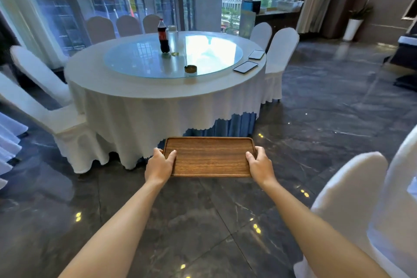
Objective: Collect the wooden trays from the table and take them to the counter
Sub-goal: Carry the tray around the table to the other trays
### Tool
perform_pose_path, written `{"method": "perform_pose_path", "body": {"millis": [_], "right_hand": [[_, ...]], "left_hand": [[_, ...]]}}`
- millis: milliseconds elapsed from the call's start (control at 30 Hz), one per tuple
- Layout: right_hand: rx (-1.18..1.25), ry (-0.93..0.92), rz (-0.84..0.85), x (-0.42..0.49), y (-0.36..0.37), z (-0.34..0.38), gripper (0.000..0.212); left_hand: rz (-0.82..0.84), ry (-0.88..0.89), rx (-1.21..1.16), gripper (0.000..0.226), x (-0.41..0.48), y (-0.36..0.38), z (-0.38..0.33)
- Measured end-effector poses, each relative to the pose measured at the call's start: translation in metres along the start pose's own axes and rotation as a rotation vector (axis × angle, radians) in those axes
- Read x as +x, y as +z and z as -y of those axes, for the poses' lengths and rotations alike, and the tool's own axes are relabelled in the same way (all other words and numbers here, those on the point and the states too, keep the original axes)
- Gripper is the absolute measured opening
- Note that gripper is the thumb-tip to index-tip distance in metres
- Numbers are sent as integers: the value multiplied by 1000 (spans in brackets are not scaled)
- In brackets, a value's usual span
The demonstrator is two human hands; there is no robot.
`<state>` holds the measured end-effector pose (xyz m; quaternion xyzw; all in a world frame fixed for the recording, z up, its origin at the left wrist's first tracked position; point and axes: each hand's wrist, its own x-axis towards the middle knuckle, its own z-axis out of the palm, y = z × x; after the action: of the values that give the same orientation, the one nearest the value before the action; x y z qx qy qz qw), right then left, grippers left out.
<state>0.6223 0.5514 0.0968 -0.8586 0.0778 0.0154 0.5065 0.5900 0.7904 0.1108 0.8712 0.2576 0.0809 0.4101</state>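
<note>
Left hand (160,165) and right hand (259,165) clasp the wooden tray (209,157) at 9 and 3 o'clock, clear of the table (158,88), which seemingly holds no more trays; carrying remains.

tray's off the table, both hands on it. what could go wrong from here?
1. The wooden tray is held only at its short ends by the left hand and right hand; a slip could tilt or drop it onto the floor.
2. The covered chair stands close on the right; turning toward it could clip the tray.
</note>
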Motion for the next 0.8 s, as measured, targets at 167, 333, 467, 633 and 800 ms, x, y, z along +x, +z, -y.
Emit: {"method": "perform_pose_path", "body": {"millis": [167,333,467,633,800], "right_hand": [[-8,35,-42,110,-6,26,40],[-20,85,-100,211,-5,30,41],[-24,139,-165,296,-1,29,40],[-27,226,-268,403,-10,36,40],[-12,258,-349,498,-38,48,38]], "left_hand": [[58,37,-9,51,100,38,-56],[136,76,-24,49,197,90,-98],[229,110,-57,45,281,142,-132],[325,159,-53,37,387,202,-192],[389,194,-41,38,466,258,-262]]}}
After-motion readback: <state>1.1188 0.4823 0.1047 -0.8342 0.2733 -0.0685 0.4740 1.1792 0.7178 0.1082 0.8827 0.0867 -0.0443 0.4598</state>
